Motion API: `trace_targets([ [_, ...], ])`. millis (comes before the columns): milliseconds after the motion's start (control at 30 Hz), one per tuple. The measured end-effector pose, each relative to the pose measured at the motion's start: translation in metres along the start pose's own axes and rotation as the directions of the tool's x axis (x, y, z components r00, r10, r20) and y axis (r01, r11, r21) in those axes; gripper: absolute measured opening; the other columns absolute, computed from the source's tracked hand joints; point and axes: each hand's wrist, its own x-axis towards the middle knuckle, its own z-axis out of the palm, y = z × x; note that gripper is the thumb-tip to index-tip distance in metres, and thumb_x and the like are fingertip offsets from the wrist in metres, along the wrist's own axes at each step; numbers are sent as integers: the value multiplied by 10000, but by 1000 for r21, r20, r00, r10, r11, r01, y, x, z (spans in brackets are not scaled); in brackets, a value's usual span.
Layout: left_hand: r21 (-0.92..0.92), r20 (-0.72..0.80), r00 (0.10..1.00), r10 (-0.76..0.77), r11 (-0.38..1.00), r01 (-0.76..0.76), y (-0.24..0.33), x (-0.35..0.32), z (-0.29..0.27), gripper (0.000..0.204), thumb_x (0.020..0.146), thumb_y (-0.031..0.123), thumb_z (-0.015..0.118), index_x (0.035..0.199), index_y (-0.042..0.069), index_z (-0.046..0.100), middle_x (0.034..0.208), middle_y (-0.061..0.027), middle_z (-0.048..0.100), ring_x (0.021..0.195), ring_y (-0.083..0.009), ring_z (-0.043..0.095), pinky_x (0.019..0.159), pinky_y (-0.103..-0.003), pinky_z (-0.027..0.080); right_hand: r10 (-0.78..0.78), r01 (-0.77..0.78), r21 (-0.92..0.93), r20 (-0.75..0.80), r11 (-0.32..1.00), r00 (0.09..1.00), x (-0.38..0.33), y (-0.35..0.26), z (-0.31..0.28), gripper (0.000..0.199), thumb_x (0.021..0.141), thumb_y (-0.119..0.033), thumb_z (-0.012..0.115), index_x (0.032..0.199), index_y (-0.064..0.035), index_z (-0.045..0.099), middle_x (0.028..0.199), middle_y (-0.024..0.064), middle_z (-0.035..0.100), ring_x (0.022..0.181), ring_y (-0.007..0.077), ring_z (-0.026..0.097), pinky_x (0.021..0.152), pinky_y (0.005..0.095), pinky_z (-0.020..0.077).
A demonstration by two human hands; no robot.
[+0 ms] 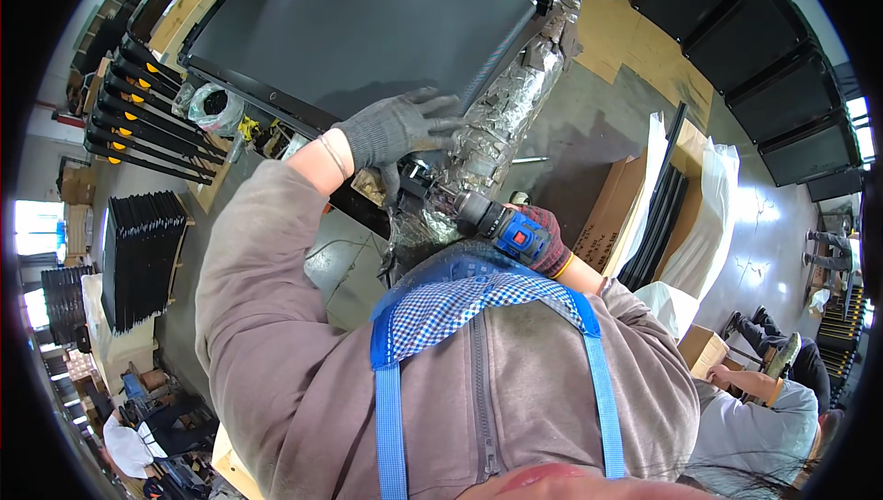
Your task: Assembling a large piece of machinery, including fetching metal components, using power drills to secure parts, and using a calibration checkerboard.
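A large dark panel (349, 35) with a black frame lies in front of me, its near corner close to my body. My left hand (400, 132), in a grey work glove, spreads its fingers over that corner, with the thumb pointing down beside a small black bracket (416, 185). A blue and black cordless drill (492, 222) is gripped in my right hand (549, 242), which wears a dark red and grey glove. The drill's front end points left at the bracket; whether the bit touches a screw is too small to tell.
A support wrapped in crumpled silver tape (501, 123) runs along the panel's right side. Left stand black bars with yellow marks (138, 100) and a plastic-wrapped roll (216, 106). An open carton (612, 210) holds black bars at right. Another person (763, 417) sits lower right.
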Motion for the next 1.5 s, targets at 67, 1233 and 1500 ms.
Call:
trace_targets([
  [67,-108,-48,967,-249,964,242,12,-5,6,729,566,422,782,1232,195,591,1454,-52,399,1395,-310,275,1154,-475,209,-20,17,-126,-22,992,1000,-1,6,0,450,736,-191,743,1158,-82,631,1011,64,687,898,200,663,822,280,498],
  [1233,-304,-303,743,-597,800,518,25,5,29,373,830,322,644,1192,236,638,1412,-72,464,1326,-336,393,1101,-454,322,-466,463,-613,170,640,868,26,-26,-37,445,708,-235,694,1133,-120,632,942,73,682,805,281,647,745,358,497],
  [1500,-360,-313,699,-644,761,540,32,10,24,363,850,341,616,1177,188,650,1373,-108,503,1303,-374,411,1091,-490,307,-538,533,-612,199,585,819,50,-24,-92,539,648,-273,690,1164,-141,608,1025,82,656,871,270,636,799,371,493],
])
